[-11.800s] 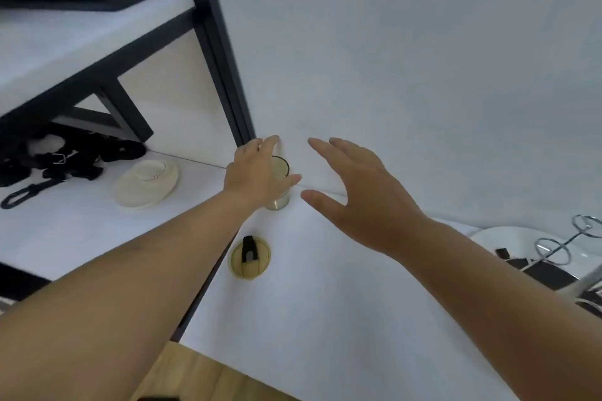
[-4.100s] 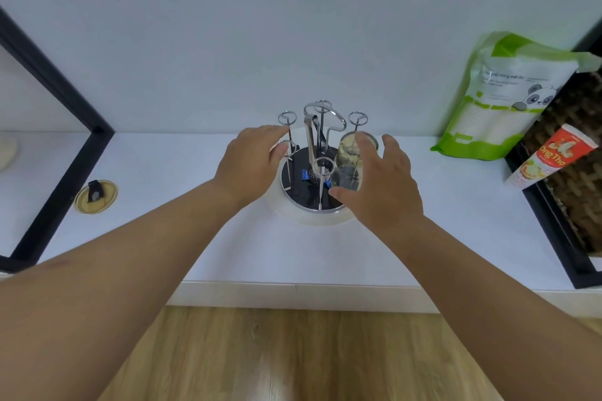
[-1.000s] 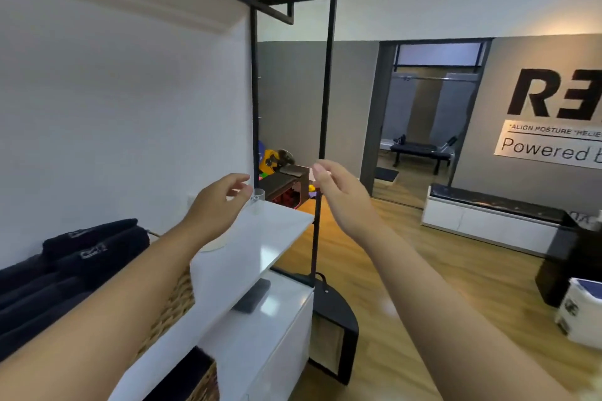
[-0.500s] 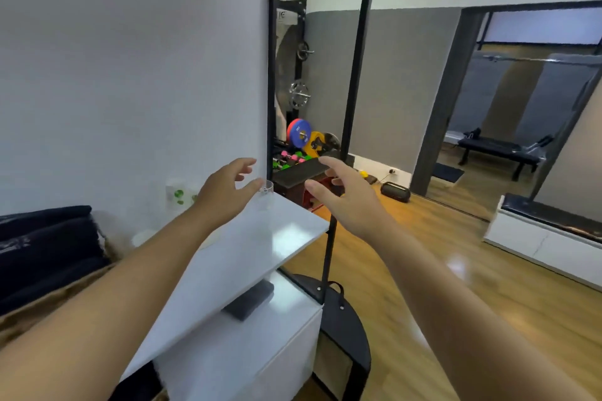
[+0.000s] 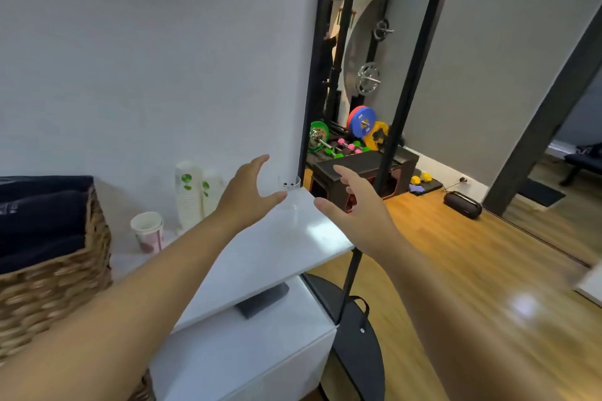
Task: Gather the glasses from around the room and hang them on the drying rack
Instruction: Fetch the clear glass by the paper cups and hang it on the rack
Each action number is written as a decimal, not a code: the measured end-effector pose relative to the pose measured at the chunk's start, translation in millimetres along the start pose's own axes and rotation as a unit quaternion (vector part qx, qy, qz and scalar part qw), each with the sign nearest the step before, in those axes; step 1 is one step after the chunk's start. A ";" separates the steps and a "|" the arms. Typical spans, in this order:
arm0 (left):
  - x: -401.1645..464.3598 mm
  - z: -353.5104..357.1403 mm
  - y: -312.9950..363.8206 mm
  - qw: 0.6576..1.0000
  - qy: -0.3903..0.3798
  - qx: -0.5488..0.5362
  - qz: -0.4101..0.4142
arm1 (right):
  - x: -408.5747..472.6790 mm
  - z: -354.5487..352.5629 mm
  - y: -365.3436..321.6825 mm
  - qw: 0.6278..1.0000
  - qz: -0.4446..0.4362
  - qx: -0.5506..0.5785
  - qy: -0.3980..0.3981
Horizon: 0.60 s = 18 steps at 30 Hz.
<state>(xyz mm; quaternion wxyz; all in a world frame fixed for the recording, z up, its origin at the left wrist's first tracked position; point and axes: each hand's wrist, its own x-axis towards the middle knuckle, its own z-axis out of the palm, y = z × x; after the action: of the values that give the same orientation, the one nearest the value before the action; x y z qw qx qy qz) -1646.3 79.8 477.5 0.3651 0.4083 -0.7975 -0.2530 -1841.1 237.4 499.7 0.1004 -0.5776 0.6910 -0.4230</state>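
Both hands have closed in on the shelf since a moment ago. The left hand (image 5: 247,195), fingers spread and empty, nears what seems a clear glass (image 5: 289,187) at the shelf's (image 5: 277,247) far corner; the right hand (image 5: 355,205) is open too. Grip low, lift straight.

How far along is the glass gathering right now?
Nothing visibly done here; the rack is out of view. In hand: both open hands, left hand and right hand, flank a small clear glass on the white shelf. Left: grasp it, then hang it.
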 end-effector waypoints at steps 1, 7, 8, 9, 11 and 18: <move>9.1 10.4 -6.1 1.000 -0.003 -0.003 -0.010 | 5.9 2.9 8.2 1.000 0.003 -0.003 0.000; 66.3 87.4 -53.3 0.999 -0.003 0.024 -0.048 | 42.4 25.1 52.8 1.000 0.024 0.002 -0.008; 75.3 100.8 -62.1 0.998 -0.001 0.025 -0.057 | 48.3 29.5 58.5 1.000 0.025 -0.002 -0.007; 84.8 113.5 -71.2 0.998 0.002 0.026 -0.064 | 54.8 34.2 63.6 1.000 0.028 -0.005 -0.004; 104.6 136.7 -89.3 0.997 0.008 0.024 -0.072 | 67.3 44.0 72.5 0.999 0.036 -0.005 -0.002; 167.7 196.5 -136.6 0.994 0.022 -0.004 -0.111 | 98.9 72.5 94.7 0.999 0.049 -0.014 -0.010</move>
<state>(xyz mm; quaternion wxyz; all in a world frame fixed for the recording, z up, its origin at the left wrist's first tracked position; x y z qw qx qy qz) -1804.7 -113.2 325.7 0.3542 0.4983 -0.7379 -0.2859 -1894.1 113.7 422.9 0.1197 -0.5482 0.7234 -0.4023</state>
